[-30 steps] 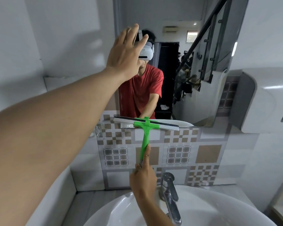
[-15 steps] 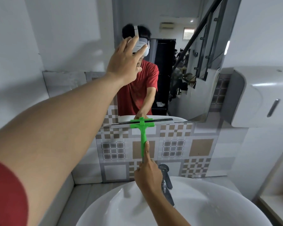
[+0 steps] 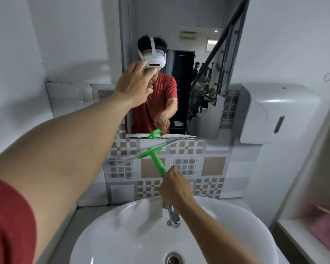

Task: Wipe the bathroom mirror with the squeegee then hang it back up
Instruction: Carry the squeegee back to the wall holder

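My right hand (image 3: 176,188): fingers clenched round green squeegee (image 3: 154,158) handle, blade tilted below mirror (image 3: 189,73) edge. My left hand (image 3: 134,87): fingers loose, spread, raised at mirror.

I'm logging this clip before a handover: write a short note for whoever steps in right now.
Left hand: open, raised flat against the mirror, holding nothing.
Right hand: grip shut on the green handle of the squeegee.
Squeegee: blade tilted, below the mirror's bottom edge, in front of the patterned tiles above the sink.
Done: cannot tell how much glass has been wiped.
Left: finish any wiping, then hang the squeegee up; no hook is visible.
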{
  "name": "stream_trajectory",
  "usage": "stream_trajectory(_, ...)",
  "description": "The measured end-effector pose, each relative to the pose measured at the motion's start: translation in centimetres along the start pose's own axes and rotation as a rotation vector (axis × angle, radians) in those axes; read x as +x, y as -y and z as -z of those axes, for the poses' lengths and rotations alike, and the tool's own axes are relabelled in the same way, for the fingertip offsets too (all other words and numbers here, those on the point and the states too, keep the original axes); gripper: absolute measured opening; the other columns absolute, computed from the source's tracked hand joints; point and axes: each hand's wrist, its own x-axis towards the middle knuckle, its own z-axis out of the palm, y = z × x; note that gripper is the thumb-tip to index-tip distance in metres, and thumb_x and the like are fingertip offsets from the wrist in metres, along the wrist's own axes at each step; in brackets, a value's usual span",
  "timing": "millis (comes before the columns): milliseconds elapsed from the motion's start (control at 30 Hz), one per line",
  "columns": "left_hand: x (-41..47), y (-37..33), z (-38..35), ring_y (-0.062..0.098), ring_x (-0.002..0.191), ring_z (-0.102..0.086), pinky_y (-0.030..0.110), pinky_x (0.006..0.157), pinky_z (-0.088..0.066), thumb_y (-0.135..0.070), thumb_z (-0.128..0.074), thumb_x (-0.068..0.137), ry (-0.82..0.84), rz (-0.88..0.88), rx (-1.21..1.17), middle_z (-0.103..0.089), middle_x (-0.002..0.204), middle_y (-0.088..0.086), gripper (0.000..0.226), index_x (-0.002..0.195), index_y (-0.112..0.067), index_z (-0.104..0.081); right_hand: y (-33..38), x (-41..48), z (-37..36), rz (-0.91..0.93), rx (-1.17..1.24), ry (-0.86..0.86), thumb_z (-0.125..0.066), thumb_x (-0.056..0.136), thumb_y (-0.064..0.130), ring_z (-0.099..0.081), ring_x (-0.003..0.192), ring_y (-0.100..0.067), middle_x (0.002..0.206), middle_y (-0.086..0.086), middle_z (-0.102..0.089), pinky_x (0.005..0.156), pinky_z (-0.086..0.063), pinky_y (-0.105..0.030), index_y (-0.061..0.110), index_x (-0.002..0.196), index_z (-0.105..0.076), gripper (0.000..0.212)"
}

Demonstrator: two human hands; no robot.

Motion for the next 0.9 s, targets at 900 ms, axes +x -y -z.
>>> stream_trajectory(900, -16.7, -15.0, 11.3, 0.011, 0.099, -0.068, 0.037, 0.092, -0.056, -0.026, -0.078, 0.085, 0.582, 0.346, -0.77, -0.073, 0.105, -0.01, 0.027, 0.111, -0.024, -0.072, -6.4, -5.8, 21.9, 0.524, 0.144, -0.299, -0.081, 0.079, 0.041, -0.057, 0.113, -0.021, 0.13, -0.003, -0.056, 0.086, -0.049, -0.028, 0.029, 0.14, -0.054, 0.068)
